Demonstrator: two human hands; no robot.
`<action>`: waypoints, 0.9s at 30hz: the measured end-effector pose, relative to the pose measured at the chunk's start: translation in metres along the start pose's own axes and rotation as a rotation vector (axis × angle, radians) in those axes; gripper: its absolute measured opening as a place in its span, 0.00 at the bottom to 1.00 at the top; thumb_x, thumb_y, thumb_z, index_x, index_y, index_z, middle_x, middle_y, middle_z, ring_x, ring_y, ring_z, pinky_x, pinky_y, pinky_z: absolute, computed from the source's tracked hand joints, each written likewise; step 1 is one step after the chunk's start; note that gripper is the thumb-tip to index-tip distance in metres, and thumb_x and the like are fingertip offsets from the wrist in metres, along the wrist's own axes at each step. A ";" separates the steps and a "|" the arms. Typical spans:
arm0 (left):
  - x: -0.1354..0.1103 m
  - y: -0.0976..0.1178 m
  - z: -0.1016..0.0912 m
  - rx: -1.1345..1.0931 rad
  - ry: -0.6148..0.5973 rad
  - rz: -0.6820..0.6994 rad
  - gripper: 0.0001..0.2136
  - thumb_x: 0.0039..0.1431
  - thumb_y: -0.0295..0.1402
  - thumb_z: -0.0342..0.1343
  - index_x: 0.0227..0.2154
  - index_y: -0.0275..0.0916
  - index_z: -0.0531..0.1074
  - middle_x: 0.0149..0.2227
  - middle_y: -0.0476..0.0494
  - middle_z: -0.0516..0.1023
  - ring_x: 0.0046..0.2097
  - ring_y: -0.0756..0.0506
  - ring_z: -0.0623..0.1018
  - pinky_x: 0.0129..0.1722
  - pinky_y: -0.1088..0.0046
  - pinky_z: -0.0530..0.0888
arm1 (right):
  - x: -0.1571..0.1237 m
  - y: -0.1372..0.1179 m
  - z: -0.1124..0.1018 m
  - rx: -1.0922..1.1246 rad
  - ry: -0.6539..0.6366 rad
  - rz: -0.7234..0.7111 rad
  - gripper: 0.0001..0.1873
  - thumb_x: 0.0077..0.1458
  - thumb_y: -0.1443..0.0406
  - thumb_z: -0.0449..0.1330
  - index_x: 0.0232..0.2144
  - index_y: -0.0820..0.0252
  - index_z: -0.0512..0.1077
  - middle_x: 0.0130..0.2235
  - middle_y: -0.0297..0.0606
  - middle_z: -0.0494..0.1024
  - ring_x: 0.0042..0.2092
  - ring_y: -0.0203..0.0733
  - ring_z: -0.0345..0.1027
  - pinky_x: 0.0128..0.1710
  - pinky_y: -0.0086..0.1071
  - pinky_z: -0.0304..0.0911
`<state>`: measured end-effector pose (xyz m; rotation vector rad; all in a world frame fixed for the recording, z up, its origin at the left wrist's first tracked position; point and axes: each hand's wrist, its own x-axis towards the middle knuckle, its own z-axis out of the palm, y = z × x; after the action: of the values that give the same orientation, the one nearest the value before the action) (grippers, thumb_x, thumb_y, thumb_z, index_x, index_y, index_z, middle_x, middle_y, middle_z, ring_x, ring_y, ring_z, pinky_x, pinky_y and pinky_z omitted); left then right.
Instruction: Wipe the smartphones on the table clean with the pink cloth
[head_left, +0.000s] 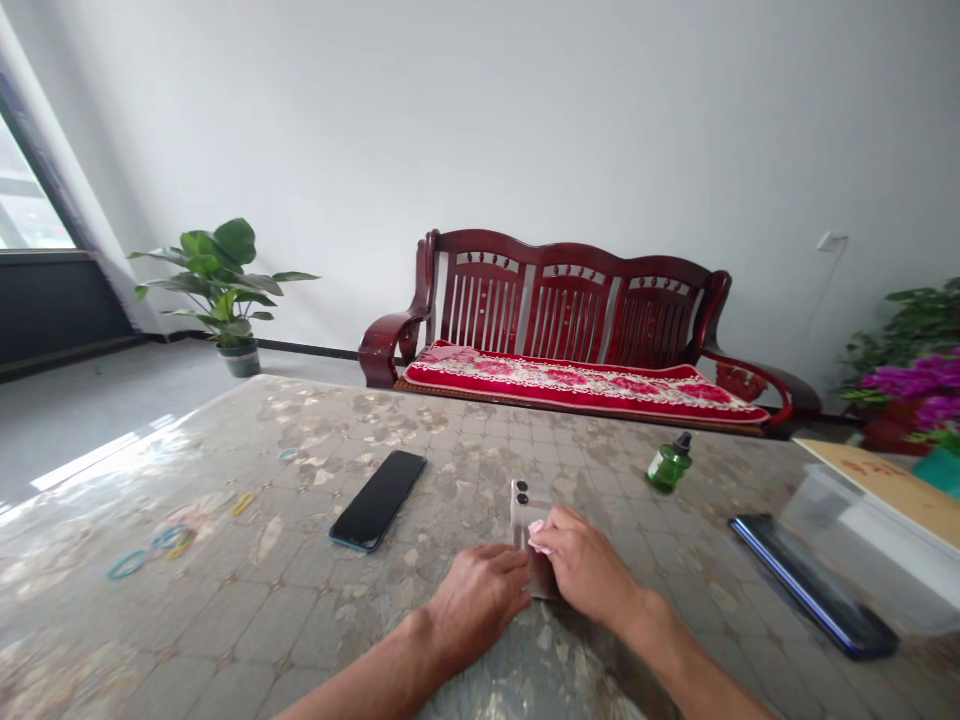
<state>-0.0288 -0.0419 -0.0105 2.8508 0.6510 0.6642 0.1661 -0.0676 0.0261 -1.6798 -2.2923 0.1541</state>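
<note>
A smartphone [541, 580] with a shiny pale back lies face down on the table before me, its two dark camera lenses at the far left corner. My left hand [486, 588] is closed against the phone's near left edge, holding it, with the fingertips partly hidden. Pinched in the fingers of my right hand [589, 560] is a small crumpled pink cloth [538, 537], pressed onto the phone's back. This hand covers part of the phone's right side.
A black phone [379, 500] lies to the left, near several coloured bands [171, 540]. On the right are a green bottle [669, 465], a dark blue-edged phone [814, 585] and a clear plastic box [862, 540]. Beyond the patterned table [315, 620] stands a wooden bench [570, 310].
</note>
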 end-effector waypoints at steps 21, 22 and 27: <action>0.007 -0.015 0.016 0.069 0.046 -0.117 0.11 0.65 0.25 0.50 0.29 0.39 0.74 0.30 0.46 0.74 0.34 0.46 0.74 0.37 0.73 0.72 | 0.025 -0.005 0.009 -0.016 0.039 -0.006 0.17 0.63 0.71 0.49 0.39 0.54 0.78 0.41 0.38 0.75 0.45 0.38 0.66 0.47 0.27 0.59; 0.007 -0.015 0.014 0.069 0.044 -0.120 0.11 0.65 0.24 0.49 0.29 0.39 0.74 0.30 0.45 0.75 0.34 0.47 0.74 0.37 0.73 0.72 | 0.031 -0.003 0.011 -0.020 0.044 -0.002 0.17 0.62 0.71 0.50 0.40 0.54 0.78 0.42 0.39 0.75 0.46 0.39 0.66 0.48 0.28 0.59; 0.006 -0.013 0.008 0.065 0.014 -0.118 0.11 0.64 0.23 0.49 0.28 0.38 0.72 0.31 0.46 0.75 0.34 0.47 0.74 0.37 0.75 0.71 | 0.049 -0.001 0.016 -0.069 0.061 0.025 0.16 0.62 0.70 0.51 0.40 0.54 0.78 0.41 0.39 0.75 0.46 0.40 0.65 0.48 0.29 0.59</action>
<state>-0.0253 -0.0281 -0.0181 2.8415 0.8512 0.6559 0.1470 -0.0201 0.0193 -1.7229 -2.2569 0.0297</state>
